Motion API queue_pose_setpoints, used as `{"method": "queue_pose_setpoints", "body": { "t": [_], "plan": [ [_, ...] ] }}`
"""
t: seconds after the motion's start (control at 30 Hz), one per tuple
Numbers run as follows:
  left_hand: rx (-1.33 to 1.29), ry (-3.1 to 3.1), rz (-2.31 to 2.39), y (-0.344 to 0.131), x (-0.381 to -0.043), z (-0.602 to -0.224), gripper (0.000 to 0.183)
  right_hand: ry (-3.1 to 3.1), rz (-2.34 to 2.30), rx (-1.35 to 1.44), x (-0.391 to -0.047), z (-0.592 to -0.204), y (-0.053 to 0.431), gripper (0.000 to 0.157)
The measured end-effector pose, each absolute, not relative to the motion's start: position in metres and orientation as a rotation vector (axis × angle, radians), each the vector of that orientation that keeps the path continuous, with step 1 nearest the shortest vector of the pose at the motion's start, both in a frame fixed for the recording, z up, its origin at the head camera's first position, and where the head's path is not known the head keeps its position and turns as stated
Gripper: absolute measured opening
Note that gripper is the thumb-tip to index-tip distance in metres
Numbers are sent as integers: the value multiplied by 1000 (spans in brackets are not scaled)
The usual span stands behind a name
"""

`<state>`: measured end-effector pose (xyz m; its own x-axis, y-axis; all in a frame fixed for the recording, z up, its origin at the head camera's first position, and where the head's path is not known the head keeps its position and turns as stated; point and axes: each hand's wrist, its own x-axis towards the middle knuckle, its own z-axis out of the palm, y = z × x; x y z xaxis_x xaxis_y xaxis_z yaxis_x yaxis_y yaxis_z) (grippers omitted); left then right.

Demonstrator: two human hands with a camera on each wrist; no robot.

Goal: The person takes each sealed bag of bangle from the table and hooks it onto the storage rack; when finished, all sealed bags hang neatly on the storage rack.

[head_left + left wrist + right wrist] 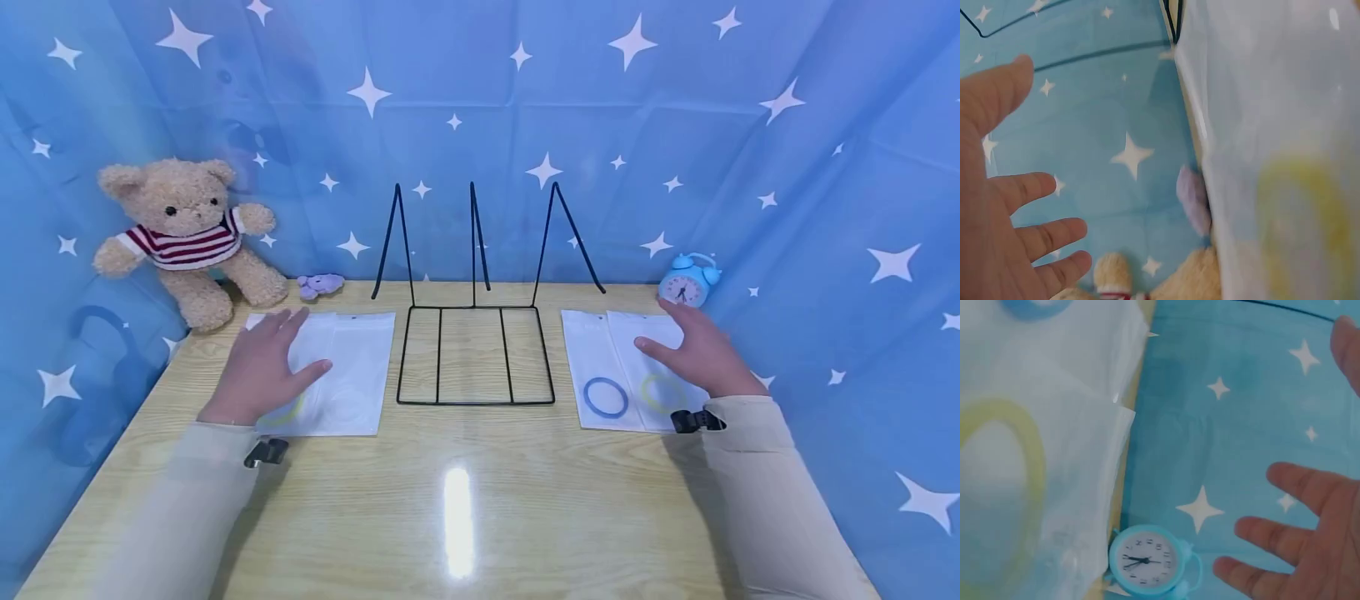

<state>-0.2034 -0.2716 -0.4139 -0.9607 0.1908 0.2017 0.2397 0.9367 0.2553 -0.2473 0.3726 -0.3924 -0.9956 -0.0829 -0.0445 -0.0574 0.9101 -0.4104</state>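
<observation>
Left hand (258,371): fingers spread, holding nothing; it hovers above the left packets (363,358).
Right hand (699,350): also spread, with nothing gripped; it hovers above the right packets (588,342), and its fingertips appear near the alarm clock (682,289) in the head view.
Packets: they lie flat on the tabletop (360,517), one group on each side of the black wire rack (438,358), apart from it. Each group seems to be two, side by side.
Rings: a blue ring (609,417) and a pale yellow ring (643,392) show at the right; another yellow ring (288,414) is partly hidden by the left hand.
Packet direction: the long axis runs from the person toward the curtain (450,50), slightly slanted at the right. The ring end is nearer to the person; the end with the small hole is farther.
Packet risk: the film looks thin and smooth, so a loose pinch could slip, or could lift two packets together.
Clock risk: right fingers reaching too far could, I judge, knock the clock.
</observation>
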Motion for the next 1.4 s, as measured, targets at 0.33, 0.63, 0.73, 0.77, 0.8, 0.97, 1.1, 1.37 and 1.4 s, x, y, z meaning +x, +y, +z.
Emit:
{"method": "queue_pose_setpoints", "body": {
  "t": [0.33,0.63,0.73,0.77,0.8,0.97,1.1,1.37,1.4],
  "plan": [
    [-398,-2931,-621,-233,-214,-435,81,2920,-871,115,-238,-398,387,114],
    [-474,-2971,-691,-202,-223,-437,81,2905,-975,145,-234,-401,395,109],
    [-487,-2993,-691,-194,-225,-435,81,2902,-978,152,-233,-402,396,109],
    [-488,-3001,-691,-192,-226,-434,81,2899,-981,149,-233,-402,396,109],
    [-489,-3008,-690,-190,-227,-433,82,2894,-980,146,-233,-402,397,110],
    [-497,-3022,-719,-180,-231,-431,83,2862,-959,145,-233,-401,401,111],
    [-458,-3018,-837,-176,-231,-433,84,2815,-957,158,-230,-399,406,109],
    [-447,-3016,-931,-169,-229,-442,82,2756,-975,177,-221,-402,422,109],
    [-456,-3019,-926,-168,-229,-444,82,2754,-961,182,-221,-402,423,109]
  ]
}}
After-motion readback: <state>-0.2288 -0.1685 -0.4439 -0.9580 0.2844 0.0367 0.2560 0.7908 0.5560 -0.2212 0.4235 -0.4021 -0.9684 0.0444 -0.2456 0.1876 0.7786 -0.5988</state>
